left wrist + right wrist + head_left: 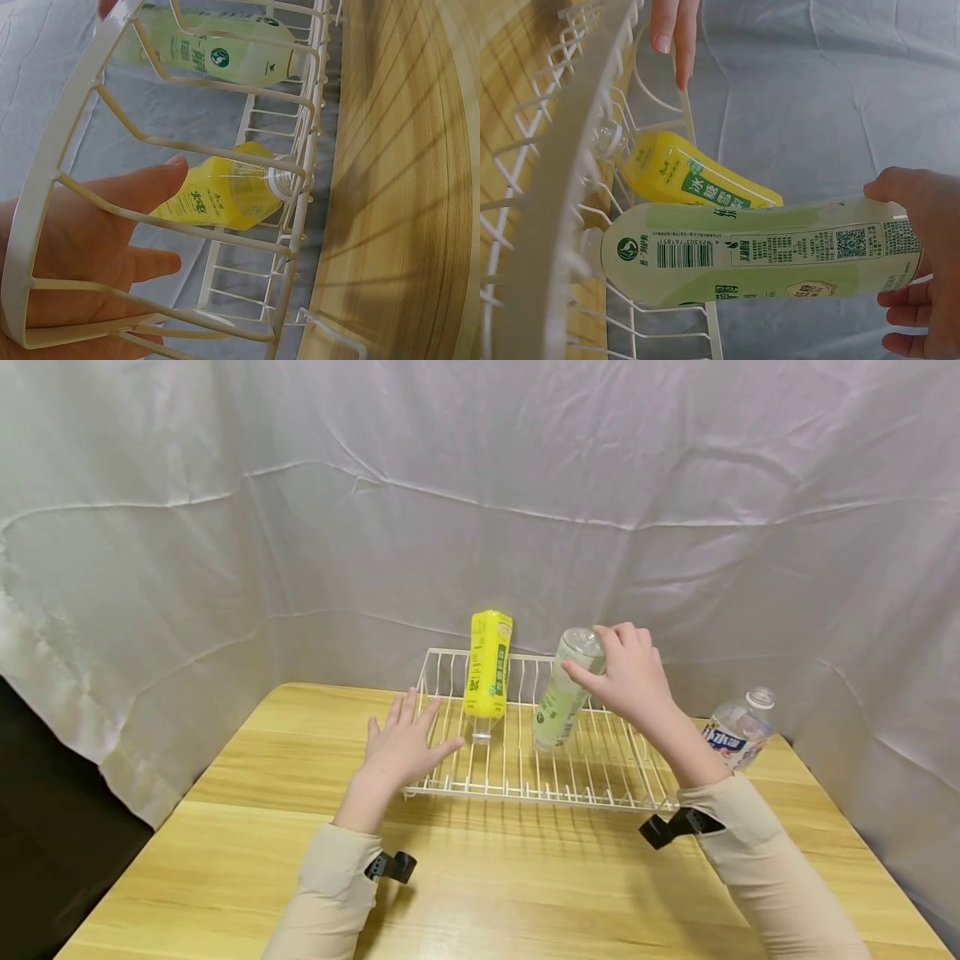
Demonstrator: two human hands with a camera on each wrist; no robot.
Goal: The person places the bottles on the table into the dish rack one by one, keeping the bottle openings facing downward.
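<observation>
My right hand (633, 672) grips a pale green bottle (564, 697) near its base. The bottle is upside down, its neck down at the wires of a white wire rack (517, 789). Left of it, a yellow bottle (489, 664) also stands neck down in the rack, leaning back. My left hand (401, 747) is spread over the rack's left end, fingers straight, beside the yellow bottle. In the right wrist view the thumb and fingers (911, 300) are around the green bottle's base end. The left wrist view shows the left hand (82, 247) behind the rack's wires.
A clear bottle (738, 727) with a blue and white label and no cap visible stands on the wooden table (525, 893), right of the rack, partly behind my right forearm. A grey curtain (450, 510) hangs behind and at both sides.
</observation>
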